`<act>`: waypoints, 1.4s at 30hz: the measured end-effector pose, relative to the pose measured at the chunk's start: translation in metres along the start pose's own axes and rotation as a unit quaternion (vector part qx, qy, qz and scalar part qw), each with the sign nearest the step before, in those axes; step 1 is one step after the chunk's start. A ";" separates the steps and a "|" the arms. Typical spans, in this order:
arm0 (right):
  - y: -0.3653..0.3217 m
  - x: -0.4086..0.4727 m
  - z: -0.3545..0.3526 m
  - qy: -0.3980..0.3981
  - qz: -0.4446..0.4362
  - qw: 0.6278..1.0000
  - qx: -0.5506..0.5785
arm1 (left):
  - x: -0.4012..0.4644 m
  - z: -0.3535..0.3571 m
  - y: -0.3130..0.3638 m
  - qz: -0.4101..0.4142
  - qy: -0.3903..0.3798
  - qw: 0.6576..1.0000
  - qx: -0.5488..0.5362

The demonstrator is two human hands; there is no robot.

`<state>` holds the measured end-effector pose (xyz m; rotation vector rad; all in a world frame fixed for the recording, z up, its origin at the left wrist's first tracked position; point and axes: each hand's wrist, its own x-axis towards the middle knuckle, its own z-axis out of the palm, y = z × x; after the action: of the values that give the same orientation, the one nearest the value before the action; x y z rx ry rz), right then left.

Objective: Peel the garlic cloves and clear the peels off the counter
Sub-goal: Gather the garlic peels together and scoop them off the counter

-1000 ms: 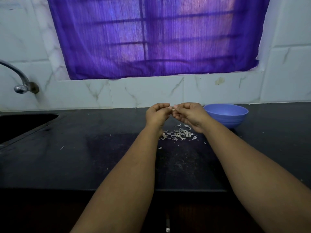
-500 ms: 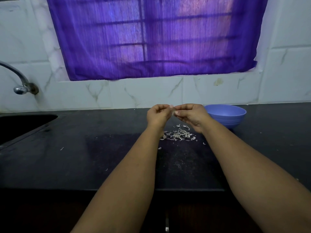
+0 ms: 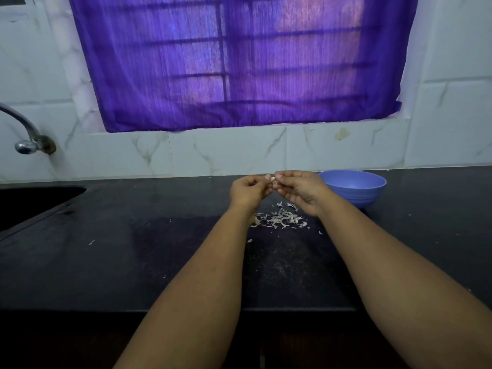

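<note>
Both hands are raised together above the far middle of the black counter (image 3: 133, 262), fingertips meeting. The left hand (image 3: 249, 191) has its fingers curled in, thumb and forefinger pinching a small pale garlic clove (image 3: 273, 179) from the left. The right hand (image 3: 299, 190) is likewise curled, its thumb and forefinger pinching the same clove from the right, so the clove sits between the two sets of fingertips, clear of the counter. How much skin is left on the clove is too small to tell.

Directly below the hands, a loose pile of garlic peels (image 3: 279, 218) lies on the counter, with a few stray flakes scattered nearer and to the left. A blue bowl (image 3: 354, 186) stands just right of the right hand, near the tiled wall; its contents are not visible.
</note>
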<state>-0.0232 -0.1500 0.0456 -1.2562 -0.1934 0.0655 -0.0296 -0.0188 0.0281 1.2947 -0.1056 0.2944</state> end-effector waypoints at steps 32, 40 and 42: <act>0.004 0.008 -0.007 0.106 -0.119 0.899 -0.408 | -0.005 0.005 -0.005 0.067 -0.062 0.942 0.322; -0.025 0.006 -0.028 0.237 -0.310 0.829 -0.401 | -0.006 0.007 -0.005 0.102 -0.084 0.930 0.344; -0.030 0.009 -0.044 0.281 -0.329 0.792 -0.432 | 0.000 -0.001 -0.003 0.114 -0.014 0.923 0.368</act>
<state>-0.0085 -0.1993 0.0617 -1.9824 -0.1301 -1.1126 -0.0285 -0.0189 0.0249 2.0406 -0.1806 0.5483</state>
